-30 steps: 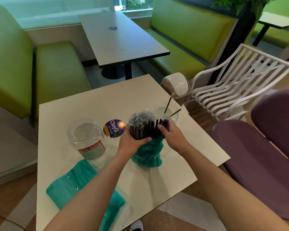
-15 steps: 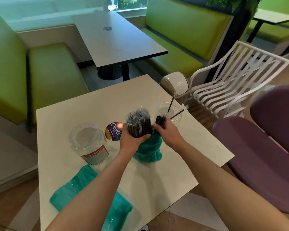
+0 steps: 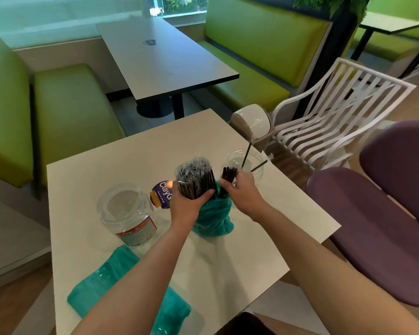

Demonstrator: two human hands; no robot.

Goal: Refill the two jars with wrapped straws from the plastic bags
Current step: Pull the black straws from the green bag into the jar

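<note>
**Both hands on the straws, mid-table**

Ok so here's what you've got rn. Your left hand (image 3: pixel 189 204) is wrapped tight around a fat bundle of wrapped straws (image 3: pixel 195 176), black ones w/ clear crinkly wrappers bunched at the top. The bundle stands upright out of a teal plastic bag (image 3: pixel 212 220) that's pushed down around its base, roughly mid-table (image 3: pixel 82 180), a bit toward the right edge.

Your right hand (image 3: pixel 241 192) is just beside it, fingers pinched closed on a smaller bunch of black straws (image 3: pixel 228 174) that tilt up and away from the main bundle. The two hands are almost touching over the bag.

Jars: the far jar (image 3: pixel 246 163) sits close to the right edge of the table, just behind your right hand, clear, lid off, w/ two black straws (image 3: pixel 246 155) leaning in it. The near jar (image 3: pixel 126 213) is left of your left hand, clear, open. It has a red and white label low on the side; there's writing on it but I can't read it, too small/blurry.

Between the near jar and the bundle lies a purple lid (image 3: pixel 162 194) w/ white text that reads "ClayG" plus a smaller line I can't make out, and an orange patch at one side. Your left hand covers its right edge.

A second teal bag (image 3: pixel 128 291) lies flat near the front-left corner, partly under your left forearm.
</note>
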